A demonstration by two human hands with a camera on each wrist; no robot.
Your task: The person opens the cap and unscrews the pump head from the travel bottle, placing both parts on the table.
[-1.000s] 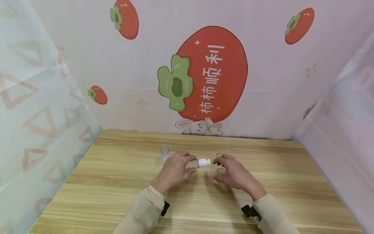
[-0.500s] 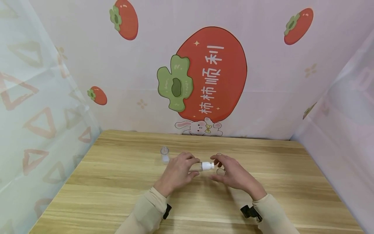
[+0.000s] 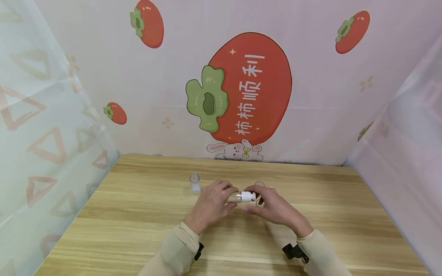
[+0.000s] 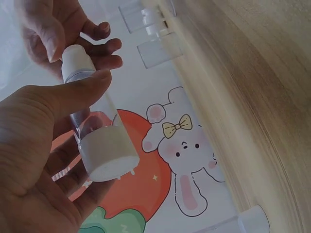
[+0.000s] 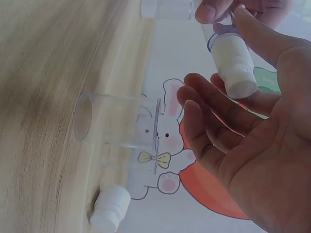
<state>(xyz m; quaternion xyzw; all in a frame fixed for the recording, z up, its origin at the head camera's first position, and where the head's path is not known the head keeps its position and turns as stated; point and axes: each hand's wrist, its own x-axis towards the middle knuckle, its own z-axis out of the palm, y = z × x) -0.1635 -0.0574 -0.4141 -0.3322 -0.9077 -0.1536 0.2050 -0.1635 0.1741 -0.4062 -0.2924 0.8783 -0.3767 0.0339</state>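
My left hand [image 3: 213, 199] grips a clear bottle [image 4: 104, 104] with a white base and a white top, its thumb lying across the clear body. The bottle is tilted in the left wrist view and points towards my right hand in the head view. My right hand [image 3: 272, 205] is around the white top [image 5: 234, 68], with thumb and fingers spread and loosely curved. Whether a fingertip touches the top is unclear. Beyond the right hand's fingers stand two clear open cylinders, one of them a clear tube [image 5: 119, 120] near that hand.
A second clear bottle [image 3: 195, 184] with a white end stands left of my left hand. A small white stepped piece [image 5: 111, 208] is on the wooden table [image 3: 138, 222] near the clear cylinders. A printed cloth wall [image 3: 310, 115] rises behind the table's far edge.
My left hand has moved right and slightly nearer with the bottle. The bottle's white top is now between the right hand's thumb and fingers. My right hand has shifted slightly left.
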